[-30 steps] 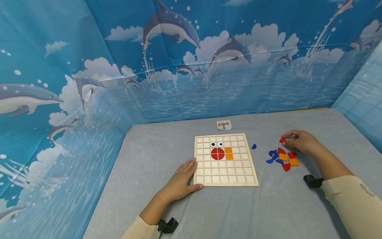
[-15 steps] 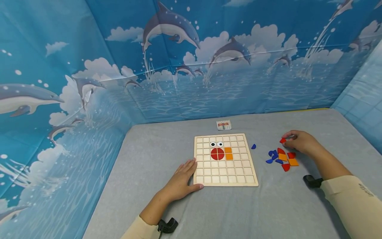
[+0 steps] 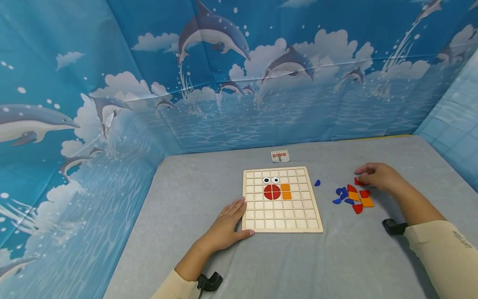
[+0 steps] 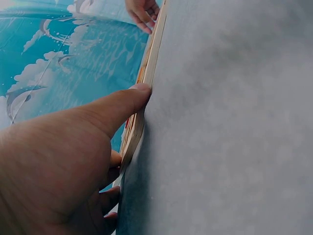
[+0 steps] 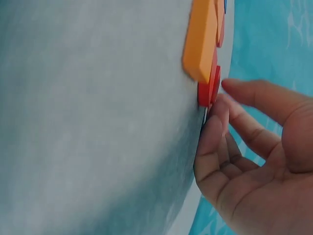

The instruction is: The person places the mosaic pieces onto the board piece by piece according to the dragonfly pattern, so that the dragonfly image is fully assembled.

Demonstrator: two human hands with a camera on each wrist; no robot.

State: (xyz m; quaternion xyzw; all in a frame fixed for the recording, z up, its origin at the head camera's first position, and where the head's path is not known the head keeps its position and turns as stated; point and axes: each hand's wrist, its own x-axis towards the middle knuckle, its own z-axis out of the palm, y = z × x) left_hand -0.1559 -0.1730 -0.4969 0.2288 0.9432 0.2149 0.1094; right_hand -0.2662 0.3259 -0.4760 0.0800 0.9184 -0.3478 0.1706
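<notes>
From my remote seat I have the left grip [image 3: 224, 230] released, its fingers extended to the left edge of the wooden board [image 3: 304, 214] and its thumb at the near edge. The right grip [image 3: 381, 177] sits by a red piece [image 3: 358, 182] beyond the loose pile; thumb and fingers bend about it, but I cannot tell whether they pinch it. Just nearer lie two orange squares [image 3: 367, 202], more red pieces and several blue pieces [image 3: 337, 202]. On the board I see two eye discs [image 3: 267, 180], red quarter-rounds [image 3: 267, 189] forming a circle, and two orange tiles [image 3: 286, 195] beside it. A printed card [image 3: 280, 156] rests on the grey surface [image 3: 194, 199] beyond the board.
</notes>
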